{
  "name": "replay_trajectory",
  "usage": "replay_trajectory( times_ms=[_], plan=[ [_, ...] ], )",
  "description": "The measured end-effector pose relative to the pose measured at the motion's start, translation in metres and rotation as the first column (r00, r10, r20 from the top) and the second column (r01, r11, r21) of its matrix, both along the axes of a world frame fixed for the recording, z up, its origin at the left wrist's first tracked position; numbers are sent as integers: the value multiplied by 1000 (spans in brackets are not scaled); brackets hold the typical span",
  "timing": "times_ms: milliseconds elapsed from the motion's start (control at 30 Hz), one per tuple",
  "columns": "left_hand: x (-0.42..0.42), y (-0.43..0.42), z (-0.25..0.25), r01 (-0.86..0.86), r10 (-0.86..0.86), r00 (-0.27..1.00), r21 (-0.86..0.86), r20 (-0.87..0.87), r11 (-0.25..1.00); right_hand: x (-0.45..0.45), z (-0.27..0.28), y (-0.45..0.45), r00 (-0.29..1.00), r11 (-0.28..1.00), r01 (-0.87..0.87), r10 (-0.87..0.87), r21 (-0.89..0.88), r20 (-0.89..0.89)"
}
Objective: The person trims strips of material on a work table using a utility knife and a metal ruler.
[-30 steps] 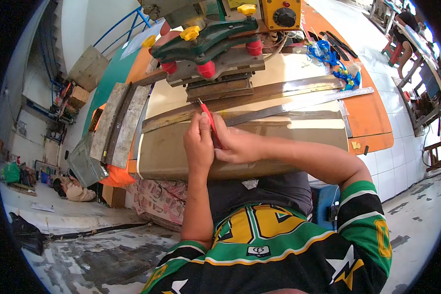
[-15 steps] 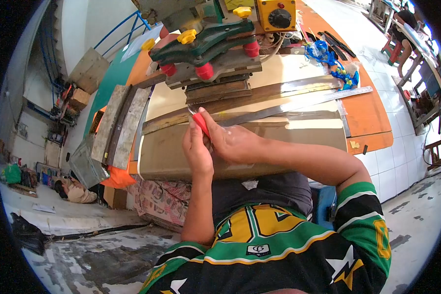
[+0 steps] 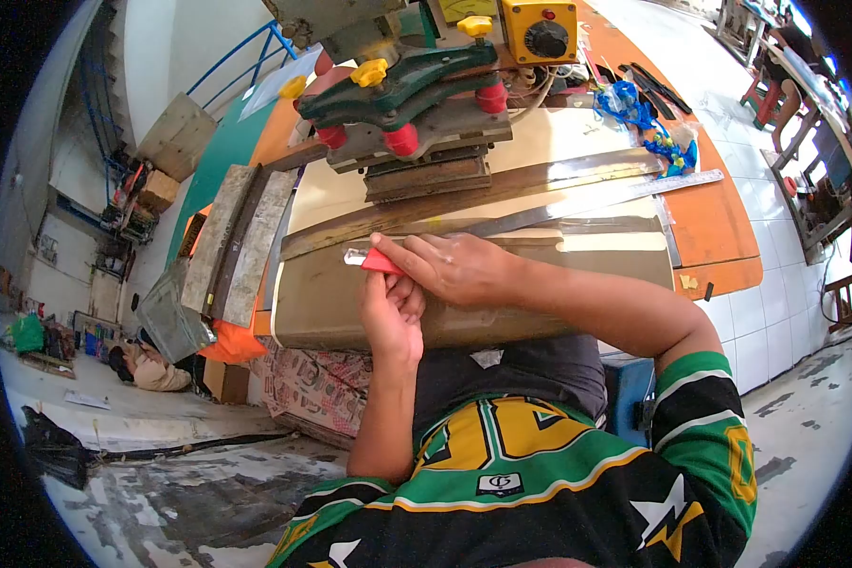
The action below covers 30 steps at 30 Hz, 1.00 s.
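Observation:
A red cutter knife (image 3: 382,262) with a short metallic blade pointing left is between my hands, above the front part of the brown work board (image 3: 331,293). My right hand (image 3: 459,270) is closed around it, with the thumb along the top of the red body. From below, my left hand (image 3: 393,317) pinches the same knife near its front, its other fingers curled in. Just beyond my hands lie a long wooden strip (image 3: 350,227) and a steel ruler (image 3: 577,204). Part of the knife's handle is hidden by my fingers.
A press head (image 3: 417,90) with yellow knobs and red feet stands over the board. Its yellow control box (image 3: 540,33) is behind. Worn boards (image 3: 232,246) lie at the left, blue plastic (image 3: 625,104) at the right. People sit in the background on both sides.
The knife has turned from pointing up and away to pointing left, and both hands have lowered slightly toward me. My left hand's fingers now show more, curled under the handle.

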<state>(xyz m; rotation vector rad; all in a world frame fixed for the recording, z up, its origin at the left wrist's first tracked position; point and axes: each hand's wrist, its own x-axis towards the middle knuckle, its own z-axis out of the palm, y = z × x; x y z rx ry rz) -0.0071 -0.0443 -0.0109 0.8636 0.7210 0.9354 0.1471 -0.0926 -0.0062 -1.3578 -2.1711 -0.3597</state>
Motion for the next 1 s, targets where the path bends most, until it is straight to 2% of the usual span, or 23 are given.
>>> replay_trajectory(
  times_ms=[67, 133, 167, 200, 233, 267, 333, 367, 400, 433, 467, 500, 567, 633, 700, 767, 833, 900, 933, 1000],
  plan=[
    [-5, 3, -6, 2, 0, 998, -22, 57, 1000, 3, 8, 0, 999, 999, -3, 4, -38, 38],
    [-13, 7, -11, -50, 49, 995, 15, 88, 999, 5, 12, 0, 995, 988, -63, 52, -144, -80],
    [-14, 10, -13, -103, 97, 988, 50, 122, 993, 7, 11, -1, 996, 988, -57, 46, -147, -80],
    [-11, 10, -5, -236, 233, 971, 90, 47, 967, 9, 10, 0, 967, 964, -102, 37, -247, -253],
    [-13, 12, -3, -233, 229, 972, 89, 48, 968, 11, 9, 0, 910, 929, -161, 9, -333, -415],
    [-16, 15, -2, -253, 250, 967, 131, 37, 959, 13, 2, 6, 912, 930, -153, 2, -333, -411],
    [-14, 15, 0, -300, 299, 954, 165, 30, 940, 16, -10, 19, 743, 929, -358, 219, -98, -632],
    [-17, 16, -4, -278, 275, 961, 160, 38, 947, 20, -8, 17, 754, 937, -334, 199, -104, -626],
    [-20, 16, -5, -254, 248, 967, 177, 60, 951, 19, 7, 9, 612, 830, -455, 28, -323, -790],
    [-20, 15, -8, -235, 223, 971, 193, 82, 953, 19, 14, 4, 459, 652, -599, -195, -465, -866],
    [-17, 13, -10, -266, 255, 964, 235, 77, 935, 20, 9, 6, 399, 594, -643, -279, -483, -874],
    [-12, 9, -8, -255, 242, 967, 229, 82, 939, 22, 12, 4, 401, 601, -632, -288, -490, -870],
    [-2, 0, -3, -370, 374, 927, 186, 14, 910, 25, 18, 3, 329, 410, -758, -431, -507, -841],
    [-2, -5, -2, -384, 387, 922, 119, 3, 916, 22, 5, 10, 332, 430, -745, -423, -510, -843],
    [-13, -1, -11, -65, 54, 994, 120, 92, 991, 19, -9, 17, 334, 446, -736, -414, -509, -847],
    [-12, 0, -15, -94, 86, 994, 140, 62, 986, 17, -18, 22, 257, 435, -756, -490, -489, -833],
    [-7, -1, -10, -123, 119, 992, 165, 35, 979, 17, -7, 14, 278, 403, -756, -514, -515, -811],
    [-1, -5, -3, -289, 304, 951, 188, -59, 939, 16, 4, 9, 300, 371, -755, -537, -540, -789],
    [-2, -5, -6, -286, 301, 952, 188, -58, 940, 16, 8, 8, 283, 361, -769, -548, -528, -787],
    [-8, -3, -18, -252, 296, 950, 315, -98, 915, 16, 9, 6, 265, 354, -781, -560, -515, -785]
  ],
)
